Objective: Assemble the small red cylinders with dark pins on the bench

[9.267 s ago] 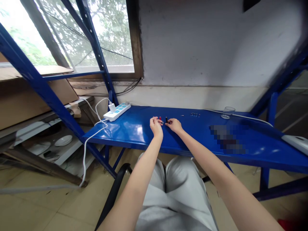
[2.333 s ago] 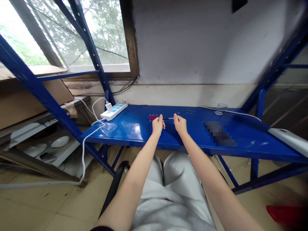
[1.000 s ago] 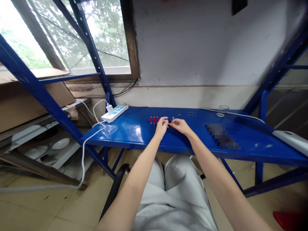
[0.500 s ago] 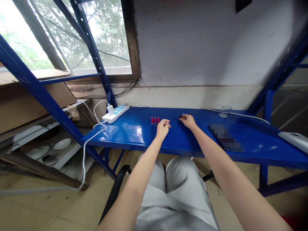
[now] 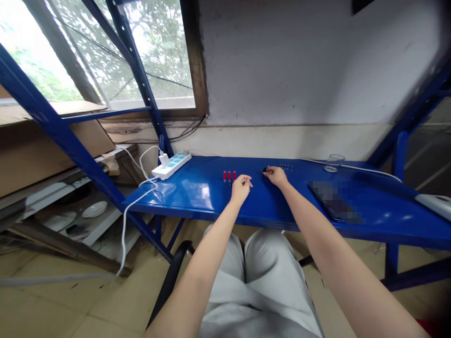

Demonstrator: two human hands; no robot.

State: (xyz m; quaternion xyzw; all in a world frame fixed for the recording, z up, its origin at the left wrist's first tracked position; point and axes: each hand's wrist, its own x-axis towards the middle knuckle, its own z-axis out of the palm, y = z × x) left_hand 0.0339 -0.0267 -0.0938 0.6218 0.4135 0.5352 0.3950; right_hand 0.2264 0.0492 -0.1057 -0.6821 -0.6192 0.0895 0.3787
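Note:
I sit at a blue metal bench (image 5: 197, 192). My left hand (image 5: 240, 186) rests on it with the fingers curled loosely, right beside a short row of small red pieces (image 5: 229, 176). My right hand (image 5: 276, 175) lies further back, its fingertips pinched on a small dark piece (image 5: 265, 170). A cluster of tiny dark parts (image 5: 286, 166) lies just behind that hand. Whether the left hand holds anything is hidden.
A white power strip (image 5: 172, 165) with a trailing cable sits at the bench's back left. A glass (image 5: 334, 162) and a white cable stand at the back right, a blurred flat object (image 5: 334, 202) lies to the right. Blue rack posts frame the bench.
My right hand has left my left hand and gone back and to the right with the small dark piece. My left hand has stayed by the red pieces.

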